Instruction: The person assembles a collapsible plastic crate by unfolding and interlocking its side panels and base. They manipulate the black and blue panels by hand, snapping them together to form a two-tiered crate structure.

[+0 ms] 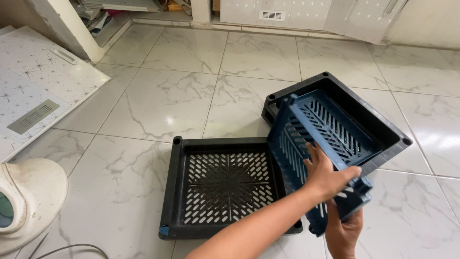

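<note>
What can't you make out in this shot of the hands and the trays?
Head view only:
- Right hand: its fingers are behind the blue tray, and the bottom edge cuts off the wrist.
- Left hand: its fingertips curl over the blue tray's rim, out of sight.
- Far black tray: the blue tray covers its floor.
- White fan base: cut off by the left edge.

The left hand (pixel 326 175) is reaching forward on an extended forearm, fingers (pixel 314 156) curling closed in a grip. The right hand (pixel 342 232) is gripping from below, fingers wrapping upward.
</note>
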